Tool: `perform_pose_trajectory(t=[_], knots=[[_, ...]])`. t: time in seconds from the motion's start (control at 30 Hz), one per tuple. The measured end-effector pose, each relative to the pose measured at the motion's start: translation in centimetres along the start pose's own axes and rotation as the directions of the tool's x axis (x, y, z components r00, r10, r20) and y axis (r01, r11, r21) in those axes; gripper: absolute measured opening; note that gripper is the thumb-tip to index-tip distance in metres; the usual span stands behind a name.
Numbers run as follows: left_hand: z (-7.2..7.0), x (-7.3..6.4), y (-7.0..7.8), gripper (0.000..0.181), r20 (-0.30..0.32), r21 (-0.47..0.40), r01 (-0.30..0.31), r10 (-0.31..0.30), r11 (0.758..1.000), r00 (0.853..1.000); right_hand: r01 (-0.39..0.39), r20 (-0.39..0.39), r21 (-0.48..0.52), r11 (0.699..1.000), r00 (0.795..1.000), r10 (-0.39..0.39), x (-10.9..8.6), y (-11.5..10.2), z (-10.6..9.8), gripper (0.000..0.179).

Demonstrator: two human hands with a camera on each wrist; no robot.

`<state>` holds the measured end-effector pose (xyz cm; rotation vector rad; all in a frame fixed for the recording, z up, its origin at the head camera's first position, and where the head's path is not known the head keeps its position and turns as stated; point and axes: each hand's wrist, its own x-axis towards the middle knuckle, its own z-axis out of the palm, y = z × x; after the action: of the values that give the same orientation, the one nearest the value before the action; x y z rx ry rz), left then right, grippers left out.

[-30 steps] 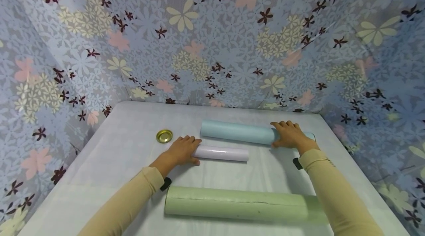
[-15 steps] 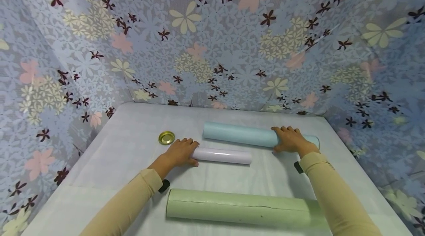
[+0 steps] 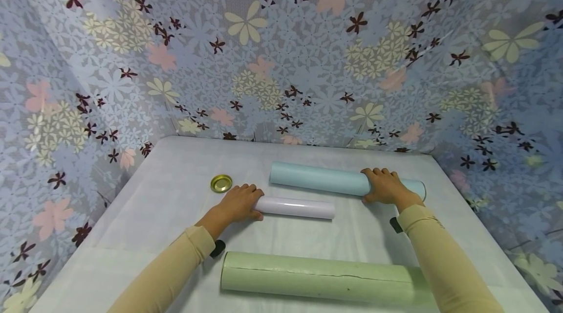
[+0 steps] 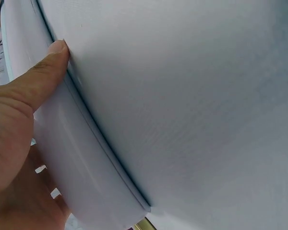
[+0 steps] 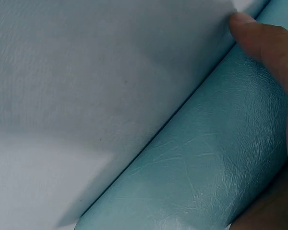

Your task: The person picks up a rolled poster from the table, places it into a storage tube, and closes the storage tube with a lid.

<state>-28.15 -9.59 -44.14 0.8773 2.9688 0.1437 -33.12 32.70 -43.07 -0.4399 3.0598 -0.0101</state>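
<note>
Blue roll (image 3: 318, 177) and white roll (image 3: 296, 207) lie flat, one under each of your hands. Ahead of you hangs a floral cloth (image 3: 281, 49), and before it stands the white-covered table (image 3: 154, 195). Nearest you on it is the green roll (image 3: 325, 276), its right end partly covered by your right sleeve (image 3: 448, 259). The blue one is at the far right; your right hand (image 3: 384, 186) grips it toward its right end, thumb along the near side, fingers over the top. The white one sits between the other two; your left hand (image 3: 242, 203) pinches its left part, thumb at the near edge and fingers round the far side. Just beyond that hand, to the left, lies a gold lid (image 3: 221, 183).
</note>
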Motion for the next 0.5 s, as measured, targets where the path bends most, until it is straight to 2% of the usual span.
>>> perform_pose_trajectory(t=[0.5], knots=[[0.26,-0.19,-0.06,0.055,-0.041,-0.017,-0.003,0.002,1.000,0.999,0.009,-0.039,0.001,1.000,0.999,-0.009,-0.22,-0.11,0.24,0.080]])
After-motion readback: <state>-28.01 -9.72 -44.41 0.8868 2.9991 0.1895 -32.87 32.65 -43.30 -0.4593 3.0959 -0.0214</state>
